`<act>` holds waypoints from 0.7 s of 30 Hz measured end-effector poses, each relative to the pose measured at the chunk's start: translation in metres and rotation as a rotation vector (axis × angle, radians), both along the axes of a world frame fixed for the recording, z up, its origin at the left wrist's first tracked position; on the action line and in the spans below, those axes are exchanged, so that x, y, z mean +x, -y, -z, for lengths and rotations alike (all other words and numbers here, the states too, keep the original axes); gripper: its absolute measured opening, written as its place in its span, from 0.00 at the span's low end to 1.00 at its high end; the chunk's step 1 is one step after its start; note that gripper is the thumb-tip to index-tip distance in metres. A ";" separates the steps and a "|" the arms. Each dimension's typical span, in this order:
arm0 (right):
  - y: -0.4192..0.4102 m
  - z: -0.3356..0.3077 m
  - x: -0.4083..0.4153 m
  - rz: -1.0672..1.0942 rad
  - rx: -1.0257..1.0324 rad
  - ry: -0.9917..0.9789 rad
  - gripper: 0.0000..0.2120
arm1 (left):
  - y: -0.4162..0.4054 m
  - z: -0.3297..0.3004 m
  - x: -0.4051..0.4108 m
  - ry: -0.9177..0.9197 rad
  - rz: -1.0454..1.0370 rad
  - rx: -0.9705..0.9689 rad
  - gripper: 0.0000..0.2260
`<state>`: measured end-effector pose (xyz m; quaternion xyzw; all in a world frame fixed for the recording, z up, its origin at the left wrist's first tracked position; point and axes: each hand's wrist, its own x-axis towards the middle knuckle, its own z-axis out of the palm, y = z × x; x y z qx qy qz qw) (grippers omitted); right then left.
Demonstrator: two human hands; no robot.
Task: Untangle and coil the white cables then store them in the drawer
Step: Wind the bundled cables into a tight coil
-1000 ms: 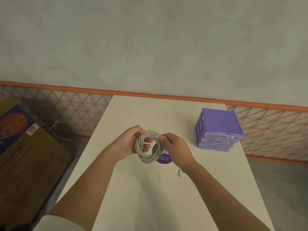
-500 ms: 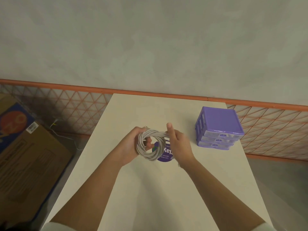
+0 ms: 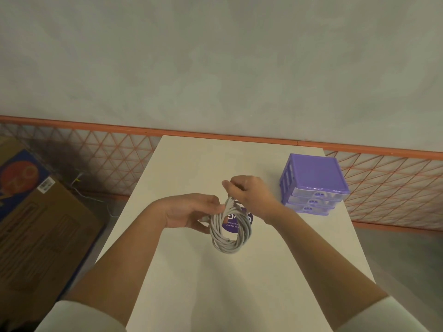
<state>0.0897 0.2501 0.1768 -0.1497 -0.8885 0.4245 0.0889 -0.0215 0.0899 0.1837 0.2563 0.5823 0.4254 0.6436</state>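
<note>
Matt white cable coil, rubbery-looking sheath, strands smooth. Drawer unit at 3 o'clock: purple plastic w/ slight sheen, translucent fronts. Table: smooth matt cream top. Sticker: glossy purple paper. Box at 9 o'clock: brown cardboard, matt. Wall: rough plaster.

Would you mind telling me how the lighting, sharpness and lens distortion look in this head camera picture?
Head view: dim, even, warm light, no glare; only soft shadow beneath the cable coil on the table. Wide-angle distortion bows the orange rail. The left hand and right hand look slightly soft; the sticker text is unreadable.
</note>
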 end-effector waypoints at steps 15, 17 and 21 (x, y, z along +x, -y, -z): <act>-0.018 0.029 0.010 -0.050 0.374 0.029 0.22 | -0.003 0.005 0.002 0.068 -0.208 0.001 0.07; -0.018 0.032 0.006 -0.040 0.484 0.020 0.24 | -0.006 0.007 0.003 -0.065 -0.219 -0.030 0.14; -0.023 0.039 0.002 -0.062 0.633 0.002 0.12 | -0.006 0.016 0.001 -0.146 -0.200 -0.055 0.19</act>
